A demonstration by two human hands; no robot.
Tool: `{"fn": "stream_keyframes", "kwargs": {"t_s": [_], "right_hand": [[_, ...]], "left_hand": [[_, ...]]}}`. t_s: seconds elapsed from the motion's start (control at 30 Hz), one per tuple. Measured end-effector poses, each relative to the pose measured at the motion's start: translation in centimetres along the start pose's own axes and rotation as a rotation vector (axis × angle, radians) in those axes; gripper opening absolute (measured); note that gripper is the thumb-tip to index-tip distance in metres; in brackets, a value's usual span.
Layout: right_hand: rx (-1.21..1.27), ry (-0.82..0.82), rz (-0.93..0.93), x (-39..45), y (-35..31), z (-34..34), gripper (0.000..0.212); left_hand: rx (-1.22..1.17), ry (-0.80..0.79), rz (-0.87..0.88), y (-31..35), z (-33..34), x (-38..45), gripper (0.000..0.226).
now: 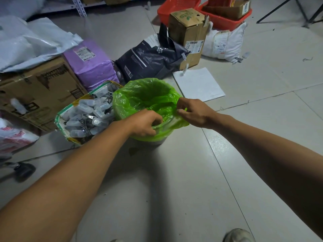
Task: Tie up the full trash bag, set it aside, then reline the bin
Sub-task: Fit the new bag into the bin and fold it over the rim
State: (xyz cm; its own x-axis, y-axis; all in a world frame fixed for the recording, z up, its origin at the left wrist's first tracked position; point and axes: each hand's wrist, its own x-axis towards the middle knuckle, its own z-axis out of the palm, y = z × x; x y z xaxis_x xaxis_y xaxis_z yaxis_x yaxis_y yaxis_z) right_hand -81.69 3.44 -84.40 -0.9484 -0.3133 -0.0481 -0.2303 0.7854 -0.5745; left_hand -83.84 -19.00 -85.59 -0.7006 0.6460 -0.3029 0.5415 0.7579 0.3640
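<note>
Head view, looking down on a pale tiled floor (174, 180). Near and right of the bin (148, 143): open floor, bare tiles crossed by dark joints, only a shoe tip (238, 235) at the bottom edge. Left side crowded: an open box of small plastic bottles and clips (85, 112) pressed right against the bin, a big cardboard box (38, 91) beyond it, a purple packet (90, 65) and a dark pet-food bag (150, 58) close behind. Flat white sheet (199, 84) on the floor just past the bin to the right; further back a brown carton (187, 32), a white sack (225, 42) and red baskets (223, 18). Green bag (139, 95) sitting in the bin, its top folded over the rim on the far and left sides, puckered and loose on the near right. Bin itself mostly hidden under the plastic, only a grey strip visible low at the front. Left hand (146, 123) at the near rim, fingers curled down and pinched on the bag's edge, knuckles up. Right hand (194, 112) at the right rim, thumb and fingers closed on a gathered fold of the green plastic, pulled slightly outward. Both forearms stretched in from the bottom corners, well apart, hands close together over the bin's near edge.
</note>
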Motion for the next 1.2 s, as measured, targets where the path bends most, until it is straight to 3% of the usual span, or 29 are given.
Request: {"fn": "stream_keyframes", "kwargs": {"t_s": [0.23,0.37,0.63,0.73,0.83,1.03,1.1,1.2], "right_hand": [[-0.133,0.163,0.157,1.3,0.6,1.0,0.032],[-0.345,0.186,0.105,1.1,0.5,0.8,0.043],[-0.712,0.103,0.027,1.7,-0.4,0.4,0.017],[-0.793,0.017,0.024,1.8,-1.1,0.2,0.02],[-0.796,-0.011,0.022,2.1,-1.3,0.2,0.035],[-0.623,0.03,-0.143,2.3,-0.9,0.3,0.021],[-0.461,-0.064,-0.19,2.8,-1.2,0.7,0.024],[-0.343,-0.218,-0.159,3.9,-1.9,1.6,0.035]], "left_hand": [[-0.024,-0.046,0.049,-0.1,-0.2,-0.6,0.022],[0.016,-0.092,0.055,-0.4,-0.3,-0.6,0.026],[0.086,-0.159,0.066,-0.1,-0.7,-0.4,0.025],[0.097,-0.151,0.007,-0.8,-0.6,-0.5,0.065],[0.123,-0.014,0.011,-1.2,-0.4,-0.8,0.08],[0.16,0.563,-0.037,-1.8,-0.9,-1.3,0.023],[0.196,0.617,-0.213,-1.7,-1.0,-1.4,0.038],[0.051,0.518,-0.542,-1.9,-0.7,-1.1,0.066]]}}
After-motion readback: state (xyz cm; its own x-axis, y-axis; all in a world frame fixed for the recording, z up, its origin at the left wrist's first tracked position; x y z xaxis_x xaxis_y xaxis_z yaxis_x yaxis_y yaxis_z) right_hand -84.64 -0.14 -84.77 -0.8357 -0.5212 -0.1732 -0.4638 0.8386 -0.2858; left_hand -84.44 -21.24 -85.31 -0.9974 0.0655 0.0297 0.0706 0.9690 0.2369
